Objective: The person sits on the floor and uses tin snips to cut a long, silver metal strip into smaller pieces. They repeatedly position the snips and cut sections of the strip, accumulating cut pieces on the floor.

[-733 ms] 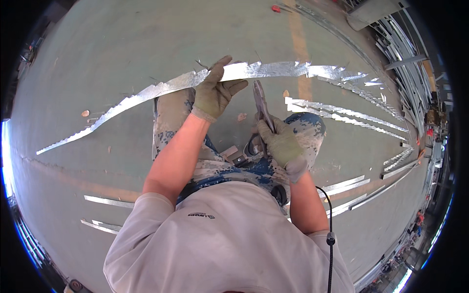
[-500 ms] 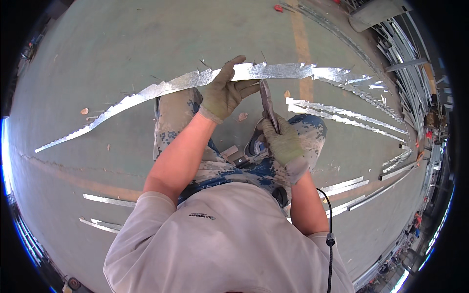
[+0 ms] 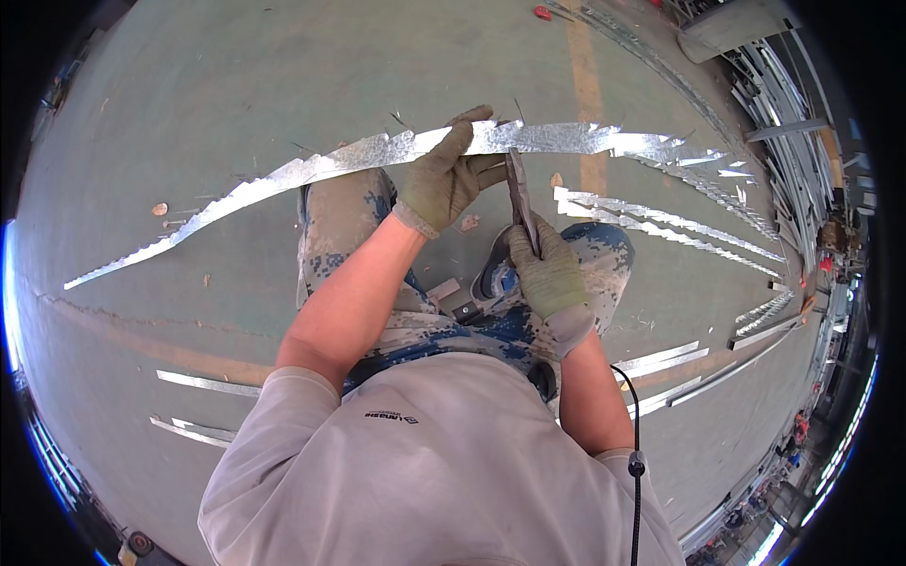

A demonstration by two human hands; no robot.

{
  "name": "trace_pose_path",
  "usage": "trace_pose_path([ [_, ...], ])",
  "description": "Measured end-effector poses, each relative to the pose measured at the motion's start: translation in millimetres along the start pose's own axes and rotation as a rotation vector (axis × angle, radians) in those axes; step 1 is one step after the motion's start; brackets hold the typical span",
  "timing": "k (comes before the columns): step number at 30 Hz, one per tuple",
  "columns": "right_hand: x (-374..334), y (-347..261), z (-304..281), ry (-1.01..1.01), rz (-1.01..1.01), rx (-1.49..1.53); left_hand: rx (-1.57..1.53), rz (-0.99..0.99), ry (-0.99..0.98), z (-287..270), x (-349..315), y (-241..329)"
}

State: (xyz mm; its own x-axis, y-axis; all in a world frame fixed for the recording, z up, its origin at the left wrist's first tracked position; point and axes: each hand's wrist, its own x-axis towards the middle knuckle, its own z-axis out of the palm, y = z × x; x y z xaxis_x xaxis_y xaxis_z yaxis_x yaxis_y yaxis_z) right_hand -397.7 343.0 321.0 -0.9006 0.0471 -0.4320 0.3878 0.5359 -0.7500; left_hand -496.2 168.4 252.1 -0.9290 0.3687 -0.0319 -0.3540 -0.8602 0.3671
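Across both knees, in front of me, stretches a long shiny sheet metal strip (image 3: 368,153) with a saw-like row of notches and bent tabs along its far edge. My gloved left hand (image 3: 442,184) grips the strip near its middle, the thumb over its face and other fingers partly behind it. In my gloved right hand (image 3: 552,274) is a pair of dark metal tin snips (image 3: 520,193), pointing away from me. Their tip meets the strip's near edge, just right of my left fingers. The hand hides the snips' handles.
More notched metal strips (image 3: 661,231) lie on the floor to the right. Plain strips (image 3: 209,383) lie at the lower left and lower right. A heap of long metal pieces (image 3: 783,123) stands at the far right. A red object (image 3: 543,13) lies far ahead.
My left hand has shifted slightly right along with the strip. The snips' tip has moved slightly right and up, now overlapping the strip's near edge.
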Motion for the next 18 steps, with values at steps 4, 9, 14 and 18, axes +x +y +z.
trace_pose_path([
  [4, 7, 13, 3, 0.021, -0.011, -0.014, -0.014, 0.010, -0.001, -2, 1, -2],
  [9, 10, 10, 1, -0.113, 0.170, 0.179, -0.088, 0.012, 0.015, -1, 5, -5],
  [14, 4, -20, -5, -0.132, 0.309, 0.306, -0.095, 0.007, 0.009, -4, 8, -9],
  [18, 2, -21, -10, -0.191, 0.240, 0.360, -0.071, -0.009, 0.027, -3, 7, -9],
])
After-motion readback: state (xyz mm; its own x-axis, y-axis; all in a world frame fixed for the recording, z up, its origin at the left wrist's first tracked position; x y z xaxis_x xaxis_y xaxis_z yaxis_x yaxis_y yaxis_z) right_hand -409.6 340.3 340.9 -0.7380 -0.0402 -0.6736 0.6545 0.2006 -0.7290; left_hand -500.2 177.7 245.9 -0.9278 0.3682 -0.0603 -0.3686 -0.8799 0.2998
